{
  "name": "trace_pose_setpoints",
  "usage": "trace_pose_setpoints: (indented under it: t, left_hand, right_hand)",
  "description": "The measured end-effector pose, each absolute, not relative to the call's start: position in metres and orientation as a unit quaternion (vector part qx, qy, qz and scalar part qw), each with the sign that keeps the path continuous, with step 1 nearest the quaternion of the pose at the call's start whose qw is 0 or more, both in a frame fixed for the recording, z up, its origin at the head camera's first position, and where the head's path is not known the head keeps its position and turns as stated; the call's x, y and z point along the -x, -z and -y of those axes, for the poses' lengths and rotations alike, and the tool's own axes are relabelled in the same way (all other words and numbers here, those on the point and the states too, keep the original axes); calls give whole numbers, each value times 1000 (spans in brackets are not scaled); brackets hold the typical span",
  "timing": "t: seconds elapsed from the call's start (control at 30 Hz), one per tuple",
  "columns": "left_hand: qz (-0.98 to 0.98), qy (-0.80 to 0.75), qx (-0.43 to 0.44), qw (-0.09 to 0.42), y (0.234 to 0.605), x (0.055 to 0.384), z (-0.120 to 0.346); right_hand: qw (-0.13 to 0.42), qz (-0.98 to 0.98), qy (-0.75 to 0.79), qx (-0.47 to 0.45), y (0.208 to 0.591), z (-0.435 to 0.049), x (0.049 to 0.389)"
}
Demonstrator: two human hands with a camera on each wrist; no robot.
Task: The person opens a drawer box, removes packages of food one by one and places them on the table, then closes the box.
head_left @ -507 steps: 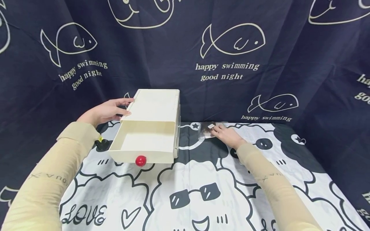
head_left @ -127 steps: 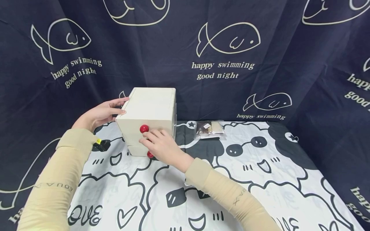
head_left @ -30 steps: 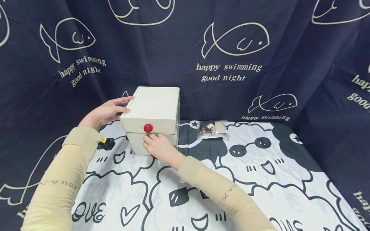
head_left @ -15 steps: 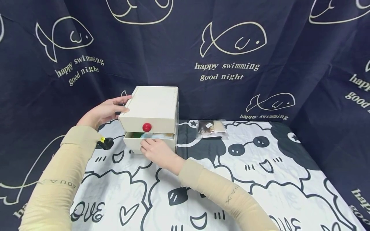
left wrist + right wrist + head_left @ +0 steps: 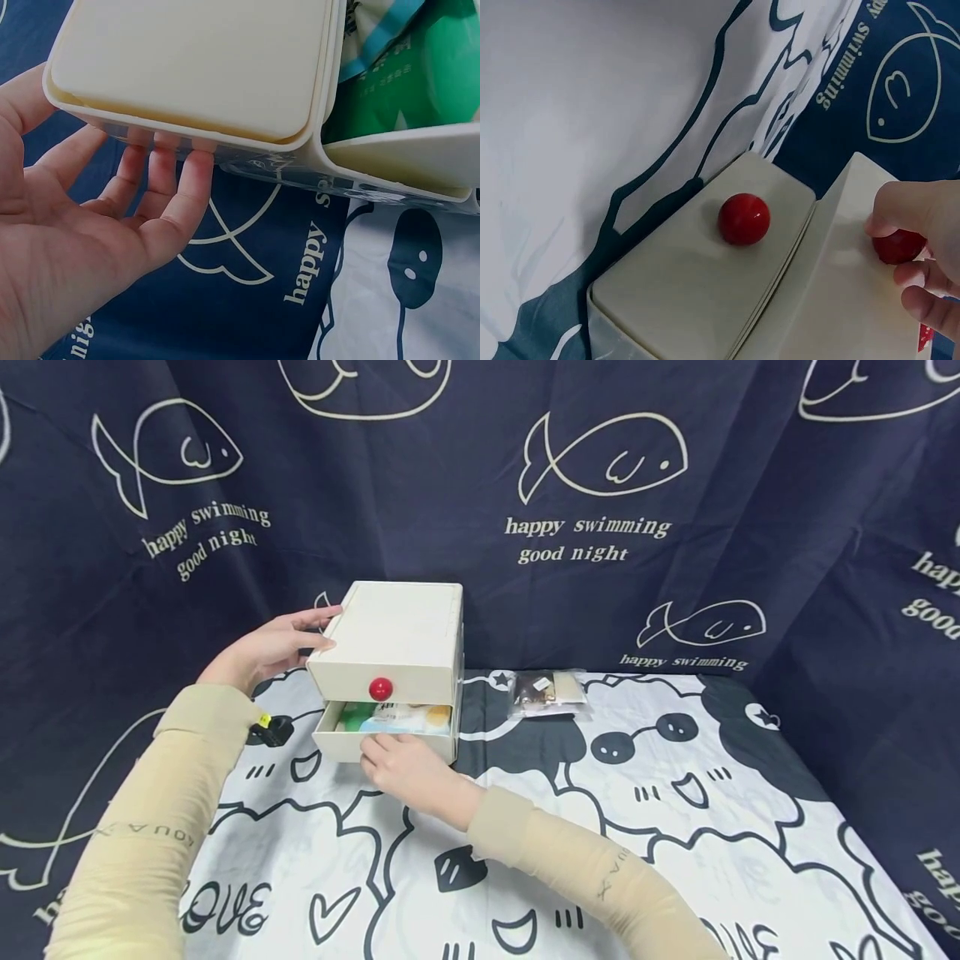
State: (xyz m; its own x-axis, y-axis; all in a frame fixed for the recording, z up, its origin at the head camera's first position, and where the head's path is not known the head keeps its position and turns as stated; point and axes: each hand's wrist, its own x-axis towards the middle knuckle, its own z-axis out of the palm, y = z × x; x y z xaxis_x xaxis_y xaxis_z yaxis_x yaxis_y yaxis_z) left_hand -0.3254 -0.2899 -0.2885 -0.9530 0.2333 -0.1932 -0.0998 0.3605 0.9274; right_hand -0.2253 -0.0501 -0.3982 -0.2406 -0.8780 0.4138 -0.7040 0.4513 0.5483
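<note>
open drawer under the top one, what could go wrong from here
The right hand, pinching the red knob, might pull the open drawer fully out. The white cabinet could slide forward if the left hand slips off its side. The green packet inside might snag on the top drawer.

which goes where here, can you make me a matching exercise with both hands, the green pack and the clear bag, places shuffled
Things
1. left hand
2. right hand
3. green pack
4. clear bag

Places
A. on the knob of the open drawer
B. on the cloth, right of the cabinet
C. at the cabinet's left side
D. inside the open drawer

Pairs: 1-C, 2-A, 3-D, 4-B
</note>
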Motion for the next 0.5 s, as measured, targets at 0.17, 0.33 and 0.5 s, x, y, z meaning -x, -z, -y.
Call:
trace_pose_setpoints:
  t: [0.17, 0.33, 0.5]
  left_hand:
    - [-814, -561, -44, 146, 288, 325, 292]
    - [-811, -564, -45, 146, 288, 325, 292]
    - [-808, -568, -49, 150, 290, 324, 292]
  right_hand:
    - [355, 771, 119, -515, 399, 50, 219]
    - [359, 765, 108, -524, 399, 49, 212]
    - [356, 767, 113, -522, 399, 49, 208]
